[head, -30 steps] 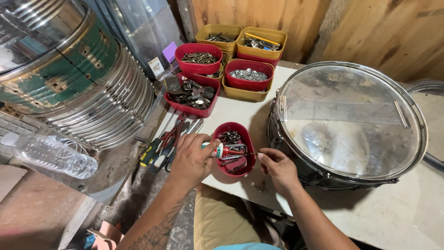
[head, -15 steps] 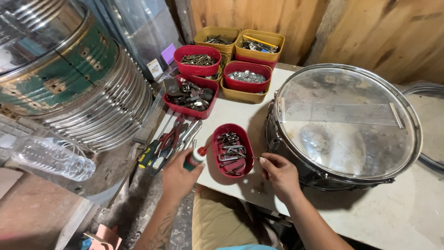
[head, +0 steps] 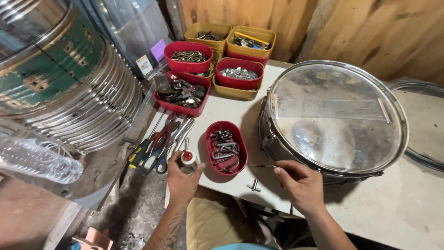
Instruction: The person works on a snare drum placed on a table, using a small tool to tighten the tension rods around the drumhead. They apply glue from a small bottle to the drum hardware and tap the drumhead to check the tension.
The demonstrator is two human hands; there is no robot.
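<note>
Here the left hand (head: pixel 181 178) wraps around a small white bottle with a red cap (head: pixel 188 160), fingers curled about its body and thumb on the near side, standing it upright at the near left edge of the bench (head: pixel 407 208), just left of the oval red tray (head: pixel 226 148). Kept there, the bottle sits within reach of both the tray and the drum. The forearm comes up from below with the wrist straight.

The right hand (head: pixel 298 183) pinches a thin metal rod (head: pixel 262 165) between thumb and forefinger, the other fingers loosely folded. The rod lies level, pointing left toward the tray, close against the near side of the drum (head: pixel 334 120); whether it touches the shell I cannot tell. A small metal key (head: pixel 253 186) lies on the bench between the two hands.

The tray holds screws and bent keys, sorted for easy picking. Left of it lie pliers and cutters (head: pixel 157 146). Farther off stand red and yellow bins (head: pixel 222 60) of hardware, with a stack of metal hoops (head: pixel 69 97) at far left and a plastic bottle (head: pixel 37 159) near left.
</note>
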